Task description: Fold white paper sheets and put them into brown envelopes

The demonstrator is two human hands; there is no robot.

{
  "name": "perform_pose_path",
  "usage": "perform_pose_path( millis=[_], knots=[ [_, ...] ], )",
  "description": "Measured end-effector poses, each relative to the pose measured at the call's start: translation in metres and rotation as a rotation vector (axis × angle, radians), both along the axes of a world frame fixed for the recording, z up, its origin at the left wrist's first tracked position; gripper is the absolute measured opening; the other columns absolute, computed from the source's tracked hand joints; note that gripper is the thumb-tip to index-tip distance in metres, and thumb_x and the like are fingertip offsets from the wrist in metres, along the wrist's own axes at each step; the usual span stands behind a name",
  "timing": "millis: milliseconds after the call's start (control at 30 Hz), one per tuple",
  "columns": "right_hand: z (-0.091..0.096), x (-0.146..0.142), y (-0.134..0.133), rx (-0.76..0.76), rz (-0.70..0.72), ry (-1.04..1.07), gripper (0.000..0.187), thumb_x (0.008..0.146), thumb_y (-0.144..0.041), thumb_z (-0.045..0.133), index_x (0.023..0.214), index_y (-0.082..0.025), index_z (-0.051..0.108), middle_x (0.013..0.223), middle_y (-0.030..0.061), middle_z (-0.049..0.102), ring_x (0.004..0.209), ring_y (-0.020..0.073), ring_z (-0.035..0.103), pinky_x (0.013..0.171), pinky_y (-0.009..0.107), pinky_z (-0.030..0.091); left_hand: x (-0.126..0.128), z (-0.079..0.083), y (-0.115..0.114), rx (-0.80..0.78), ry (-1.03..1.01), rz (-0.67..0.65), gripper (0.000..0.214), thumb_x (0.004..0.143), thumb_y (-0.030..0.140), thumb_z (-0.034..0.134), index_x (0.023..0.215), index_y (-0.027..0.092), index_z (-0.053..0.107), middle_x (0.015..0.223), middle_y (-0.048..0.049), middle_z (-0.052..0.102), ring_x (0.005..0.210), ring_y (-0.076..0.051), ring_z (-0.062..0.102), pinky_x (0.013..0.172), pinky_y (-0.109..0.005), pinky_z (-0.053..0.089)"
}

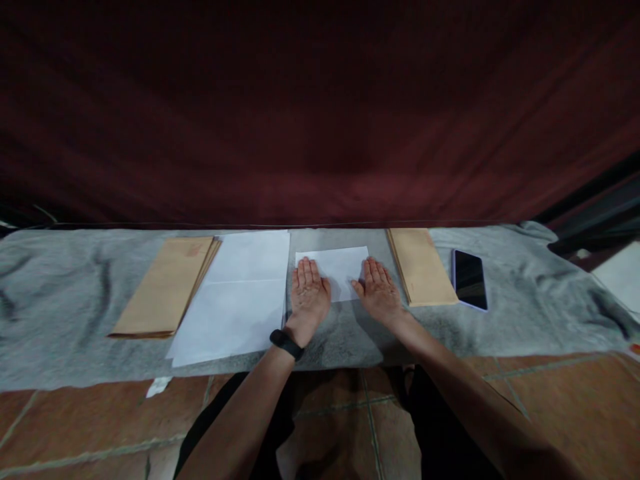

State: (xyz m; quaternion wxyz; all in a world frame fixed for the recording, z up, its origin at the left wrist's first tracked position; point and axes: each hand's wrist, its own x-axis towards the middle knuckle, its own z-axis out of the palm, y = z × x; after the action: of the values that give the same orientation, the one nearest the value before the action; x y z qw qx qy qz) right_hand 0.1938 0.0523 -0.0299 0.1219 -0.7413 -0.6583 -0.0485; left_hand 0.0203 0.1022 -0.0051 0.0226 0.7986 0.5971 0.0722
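A small folded white paper (337,267) lies on the grey cloth (75,287) in the middle. My left hand (307,297) rests flat on its left edge, fingers stretched out, a black band on the wrist. My right hand (379,290) lies flat on the paper's right edge, fingers together and extended. Neither hand grips anything.
A stack of white sheets (240,297) lies left of my hands, with a pile of brown envelopes (167,283) further left. Another pile of brown envelopes (420,265) and a dark phone (469,279) lie to the right. A dark red curtain (320,113) hangs behind. Tiled floor (75,427) below.
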Motion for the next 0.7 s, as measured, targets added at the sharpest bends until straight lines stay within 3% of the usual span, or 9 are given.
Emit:
perform_pose_path(
  millis=[233,333,467,700],
  knots=[
    [0.000,0.003,-0.002,0.083,-0.061,0.027,0.068,0.104,-0.045,0.032,0.150,0.005,0.039,0.155,0.0282,0.037,0.146,0.0390,0.035,0.116,0.056,0.032,-0.006,0.001,-0.005,0.085,-0.032,0.072,0.061,0.097,0.023,0.033,0.148,-0.011,0.034,0.157,-0.0307,0.031,0.150,-0.035,0.028,0.123,-0.050,0.024],
    [0.010,0.005,0.003,0.078,0.000,0.053,0.066,0.105,-0.041,0.029,0.151,0.005,0.036,0.158,0.0267,0.033,0.148,0.0372,0.032,0.118,0.055,0.030,-0.005,0.004,-0.002,0.106,-0.047,-0.015,0.061,0.097,0.022,0.032,0.150,-0.008,0.031,0.159,-0.0270,0.031,0.152,-0.032,0.024,0.124,-0.049,0.022],
    [0.023,-0.001,0.014,0.005,0.152,0.119,0.062,0.106,-0.041,0.026,0.156,-0.004,0.031,0.162,0.0171,0.030,0.152,0.0282,0.024,0.123,0.048,0.025,0.008,0.008,0.003,0.051,-0.061,-0.166,0.060,0.098,0.022,0.032,0.152,-0.002,0.031,0.162,-0.0209,0.029,0.154,-0.027,0.019,0.126,-0.045,0.018],
    [0.026,-0.019,0.034,-0.122,0.227,0.216,0.058,0.107,-0.038,0.017,0.155,-0.011,0.035,0.163,0.0103,0.031,0.153,0.0205,0.022,0.125,0.042,0.021,0.027,0.009,0.013,-0.025,-0.038,-0.264,0.058,0.098,0.017,0.025,0.153,0.001,0.032,0.162,-0.0176,0.032,0.154,-0.026,0.020,0.126,-0.047,0.017]
  ],
)
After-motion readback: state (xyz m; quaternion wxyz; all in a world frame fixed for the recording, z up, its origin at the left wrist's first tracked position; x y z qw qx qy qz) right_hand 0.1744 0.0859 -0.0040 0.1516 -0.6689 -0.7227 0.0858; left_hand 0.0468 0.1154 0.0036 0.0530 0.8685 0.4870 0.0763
